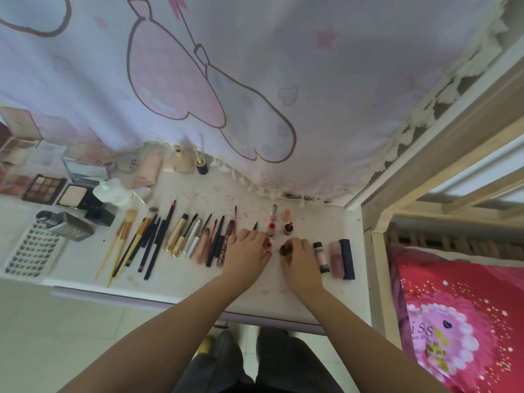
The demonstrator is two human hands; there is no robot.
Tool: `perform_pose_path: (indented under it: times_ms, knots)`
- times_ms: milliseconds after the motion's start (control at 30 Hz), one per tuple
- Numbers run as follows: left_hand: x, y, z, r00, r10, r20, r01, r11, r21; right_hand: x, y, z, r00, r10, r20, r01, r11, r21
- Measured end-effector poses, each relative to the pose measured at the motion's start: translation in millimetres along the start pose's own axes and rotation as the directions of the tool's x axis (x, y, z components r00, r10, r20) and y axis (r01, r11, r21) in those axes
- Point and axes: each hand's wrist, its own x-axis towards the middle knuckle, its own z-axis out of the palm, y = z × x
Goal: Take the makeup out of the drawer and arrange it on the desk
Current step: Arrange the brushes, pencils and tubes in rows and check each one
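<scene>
White and paint-flecked, the counter [181, 282] runs under a pale curtain [255, 80] printed with a pink cartoon figure, and I see a bed with a red cover [459, 321] off to the right. I have both hands down near the counter's middle. My left hand [247, 252] has its fingers curled over a small red-capped bottle [268, 245], fingertips pinching it at the cap. My right hand [297, 256] is likewise curled, pinching a small dark-red bottle [284, 250] just beside the first; the two bottles sit close together between my hands. Just behind them stand more small bottles: an orange-red one [270, 227], a dark one [288, 228], a clear one [274, 210] and a peach one [287, 214]. To my right lie a black-and-white tube [321, 258], a pink tube [335, 258] and a navy stick [347, 258], side by side. To my left I see a long row of brushes and pencils [158, 239], then a grey bottle [68, 226] resting on a white tray [31, 256]. Eyeshadow palettes [44, 188] and compacts sit at the back left, near the curtain.
</scene>
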Motion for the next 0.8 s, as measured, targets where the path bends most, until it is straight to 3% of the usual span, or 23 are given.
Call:
perform_pose_path:
  times_ms: [133, 233, 300, 367, 467, 600, 667, 800]
  knots:
    - [-7.6, -0.7, -12.3, 0.999, 0.039, -0.028, -0.040, 0.999, -0.024, -0.6, 5.3, -22.2, 0.998, 0.003, 0.059, -0.002, 1.000, -0.019]
    - [-19.0, 1.1, -24.6, 0.974, 0.126, -0.186, -0.134, 0.990, -0.036, 11.1, 18.6, -56.6, 0.999, 0.028, 0.016, -0.026, 0.989, -0.146]
    - [-27.8, 11.1, -26.5, 0.948, 0.156, -0.276, -0.190, 0.976, -0.103, 22.2, 21.8, -72.7, 0.993, 0.093, 0.077, -0.071, 0.965, -0.253]
    - [-35.3, 26.6, -24.8, 0.940, 0.207, -0.271, -0.261, 0.948, -0.182, 29.3, 18.2, -75.2, 0.972, 0.148, 0.180, -0.076, 0.931, -0.356]
    - [-41.0, 44.4, -14.2, 0.967, 0.246, -0.070, -0.256, 0.941, -0.220, 30.6, 10.8, -64.2, 0.954, 0.179, 0.239, -0.062, 0.902, -0.427]
    - [-38.1, 52.5, 5.8, 0.970, 0.075, 0.229, -0.012, 0.964, -0.265, 26.3, 8.1, -54.1, 0.957, 0.174, 0.233, -0.058, 0.900, -0.432]
    - [-35.2, 57.6, 8.5, 0.950, 0.029, 0.312, 0.075, 0.946, -0.315, 21.5, 7.4, -56.0, 0.940, 0.207, 0.270, -0.114, 0.939, -0.324]
    - [-31.4, 60.5, 5.1, 0.944, 0.047, 0.327, 0.054, 0.955, -0.293, 3.4, 2.8, -68.0, 0.889, 0.276, 0.365, -0.324, 0.943, 0.075]
